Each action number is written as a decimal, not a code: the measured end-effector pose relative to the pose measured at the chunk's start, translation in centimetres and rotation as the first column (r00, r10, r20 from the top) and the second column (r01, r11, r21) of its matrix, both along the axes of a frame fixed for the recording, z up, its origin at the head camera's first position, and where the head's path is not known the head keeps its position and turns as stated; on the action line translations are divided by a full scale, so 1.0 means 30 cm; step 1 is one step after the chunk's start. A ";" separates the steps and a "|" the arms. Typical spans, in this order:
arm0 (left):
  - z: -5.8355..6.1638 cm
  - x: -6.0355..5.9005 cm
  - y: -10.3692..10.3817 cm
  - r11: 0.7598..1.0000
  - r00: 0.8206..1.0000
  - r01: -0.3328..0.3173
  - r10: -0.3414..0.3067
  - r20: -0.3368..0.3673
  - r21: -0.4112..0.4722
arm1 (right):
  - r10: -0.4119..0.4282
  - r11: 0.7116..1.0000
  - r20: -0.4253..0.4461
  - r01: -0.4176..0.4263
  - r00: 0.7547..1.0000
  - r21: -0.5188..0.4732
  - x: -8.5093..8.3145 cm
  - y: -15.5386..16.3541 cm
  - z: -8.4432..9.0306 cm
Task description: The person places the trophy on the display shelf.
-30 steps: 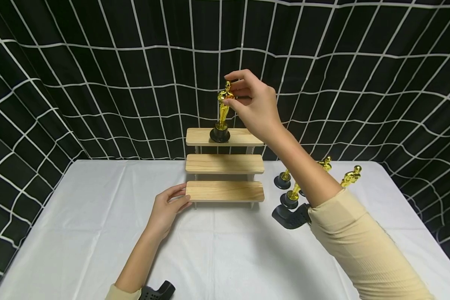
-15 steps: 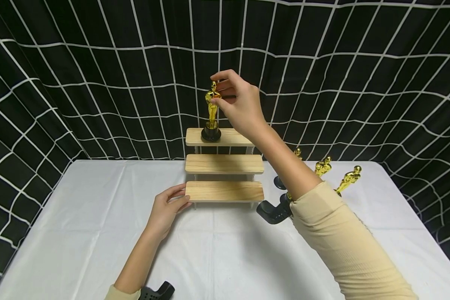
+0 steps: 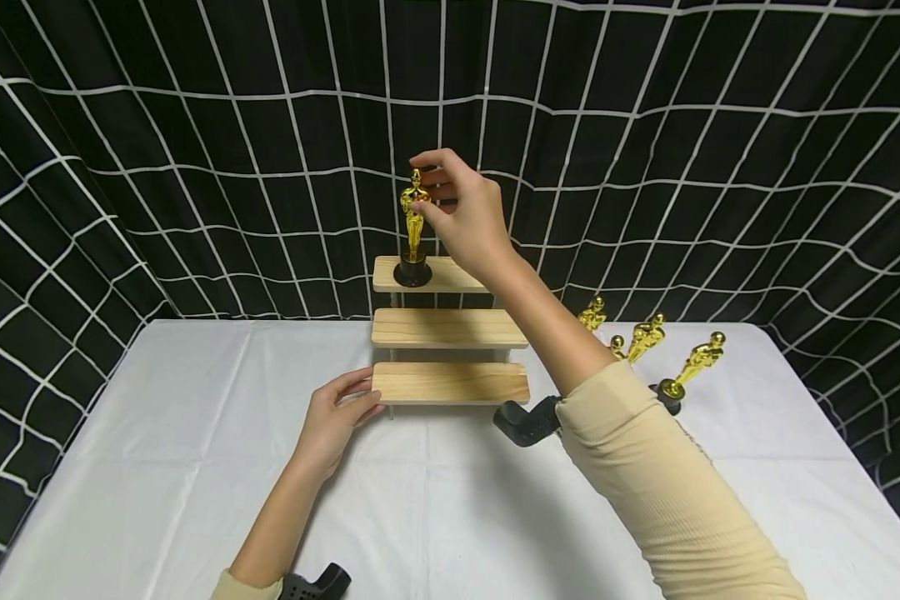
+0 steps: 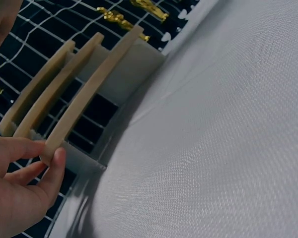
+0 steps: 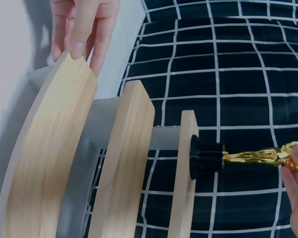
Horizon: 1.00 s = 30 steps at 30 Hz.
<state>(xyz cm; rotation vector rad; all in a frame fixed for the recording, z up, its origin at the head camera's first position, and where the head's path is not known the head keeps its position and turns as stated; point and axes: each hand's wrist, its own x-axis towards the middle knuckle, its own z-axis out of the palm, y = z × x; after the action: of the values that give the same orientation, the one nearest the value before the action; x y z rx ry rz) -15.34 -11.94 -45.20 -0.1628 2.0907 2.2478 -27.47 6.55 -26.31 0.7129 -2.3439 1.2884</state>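
A three-tier wooden riser (image 3: 450,329) stands on a table covered with a white cloth (image 3: 195,467), in front of a black backdrop with a white grid (image 3: 195,125). The right hand (image 3: 461,212) pinches the upper part of a gold statuette (image 3: 412,218) between thumb and fingertips. The statuette stands upright on its round black base, which rests on the top, farthest tier toward that tier's left end. In the right wrist view the base (image 5: 203,157) sits flat against the top board and the fingertips (image 5: 295,166) close on the figure's head end. The left hand (image 3: 333,421) rests at the left end of the lowest, nearest tier, with the thumb and forefinger curled round the board's edge and the remaining fingers relaxed on the cloth. The left wrist view shows the thumb (image 4: 52,171) under the board's end and a finger above it. To the right of the riser, partly hidden behind the right forearm, four further gold statuettes (image 3: 645,337) stand on the cloth. The rightmost of them (image 3: 693,362) shows its black base. A cream sleeve (image 3: 660,475) covers the right forearm, and a black wrist mount (image 3: 528,421) sits at its cuff.
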 end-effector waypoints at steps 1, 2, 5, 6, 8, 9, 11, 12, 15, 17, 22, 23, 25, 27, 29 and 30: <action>0.000 -0.001 0.001 1.000 1.000 -0.001 0.001 0.001 0.000 | -0.003 1.000 -0.001 0.003 1.000 0.001 -0.003 0.000 -0.001; -0.001 -0.001 0.002 1.000 1.000 0.000 0.000 0.000 0.000 | -0.007 1.000 0.001 0.007 1.000 0.002 -0.005 0.000 -0.001; -0.001 -0.002 0.003 1.000 1.000 0.000 0.000 0.000 -0.003 | -0.017 1.000 0.011 0.017 1.000 0.004 -0.014 -0.002 -0.002; 0.001 -0.002 0.004 1.000 1.000 -0.001 0.001 0.002 -0.002 | -0.018 1.000 0.016 0.018 1.000 0.004 -0.017 -0.003 -0.001; 0.000 -0.002 0.003 1.000 1.000 -0.001 0.001 0.003 -0.002 | -0.019 1.000 0.025 0.019 1.000 0.003 -0.020 -0.006 0.000; 0.001 -0.002 0.003 1.000 1.000 -0.001 0.001 0.001 -0.003 | -0.017 1.000 0.027 0.017 0.999 0.003 -0.022 -0.007 0.000; 0.001 -0.002 0.002 1.000 1.000 -0.003 0.003 0.004 0.000 | -0.013 1.000 0.028 0.013 1.000 0.003 -0.024 -0.010 0.002; 0.001 -0.002 0.002 1.000 1.000 -0.004 0.004 0.006 0.000 | -0.011 1.000 0.028 0.011 1.000 0.004 -0.025 -0.011 0.003; 0.001 -0.001 0.002 1.000 1.000 -0.006 0.006 0.009 -0.005 | -0.006 1.000 0.021 0.006 1.000 0.013 -0.027 -0.014 0.005; 0.001 -0.002 0.002 1.000 1.000 -0.006 0.006 0.012 -0.009 | -0.007 1.000 0.020 0.007 1.000 0.019 -0.029 -0.013 0.006; 0.000 -0.001 0.002 1.000 1.000 -0.007 0.007 0.004 -0.010 | -0.016 0.999 0.019 0.015 1.000 0.028 -0.027 -0.008 0.009; 0.000 0.000 0.002 1.000 1.000 -0.007 0.007 -0.001 -0.008 | -0.017 0.999 0.020 0.016 1.000 0.029 -0.025 -0.007 0.011; 0.002 0.001 0.002 1.000 1.000 -0.009 0.009 -0.002 -0.004 | -0.017 0.999 0.025 0.016 1.000 0.032 -0.023 -0.005 0.012; 0.004 0.004 0.002 1.000 1.000 -0.010 0.010 -0.005 -0.002 | -0.013 0.999 0.029 0.012 1.000 0.030 -0.022 -0.004 0.012; 0.005 0.005 0.002 1.000 1.000 -0.010 0.010 -0.005 -0.003 | -0.007 1.000 0.033 0.006 0.999 0.026 -0.022 -0.004 0.011; 0.007 0.005 0.003 1.000 1.000 -0.010 0.010 -0.001 -0.003 | -0.004 1.000 0.034 0.003 0.999 0.023 -0.023 -0.004 0.010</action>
<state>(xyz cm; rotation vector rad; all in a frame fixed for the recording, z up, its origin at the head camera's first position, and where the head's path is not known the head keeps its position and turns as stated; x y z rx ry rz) -15.18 -11.85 -45.00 -0.1726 2.0983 2.2517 -28.16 6.44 -26.02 0.6992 -2.3901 1.2838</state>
